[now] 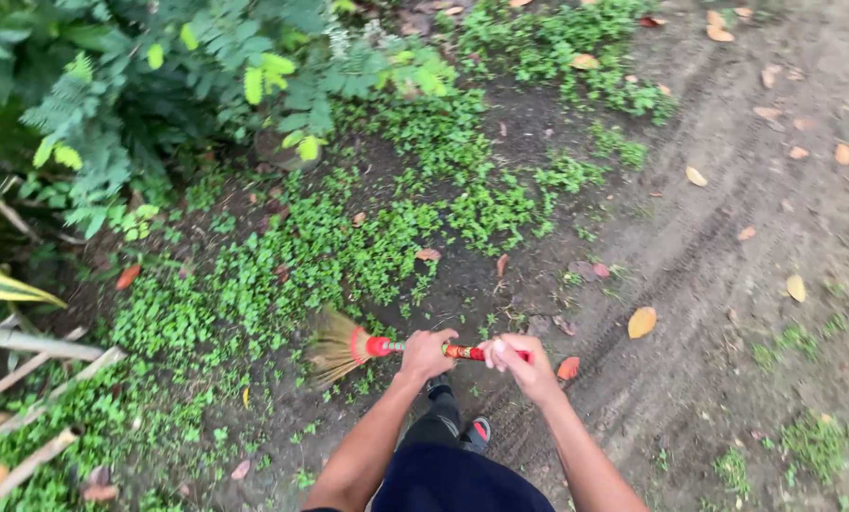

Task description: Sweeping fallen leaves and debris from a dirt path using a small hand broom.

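**Both hands on the broom, bristles at the edge of the green**

We see a short broom (401, 348) held nearly level across the body, its straw-coloured bristle fan (331, 346) pointing to our left and its red handle running toward the right. The left hand (427, 354) is wrapped round the handle just behind the red collar where the bristles are bound, and the right hand (521, 363) is closed over the far end of the handle. So each grip is clamped on the broom, fingers curled fully round it, with a short stretch of handle showing between the two fists. We judge that this spacing gives leverage: the forward hand steers the bristles, the rear one anchors the end.

The bristle tips sit low over the ground where the low green ground cover (282, 275) meets the bare dirt path (728, 284). Dry fallen leaves lie scattered over the path; an orange-yellow leaf (641, 322) and a reddish leaf (567, 368) lie just beside the right hand. Below the arms we see dark shorts and one shoe (479, 432) on the soil.

Ferns and broad-leaved shrubs (111, 95) fill the upper left, and pale wooden slats (36, 379) cross the lower left corner. We see no bin, bag or dustpan in view, so nothing here holds any gathered leaves.
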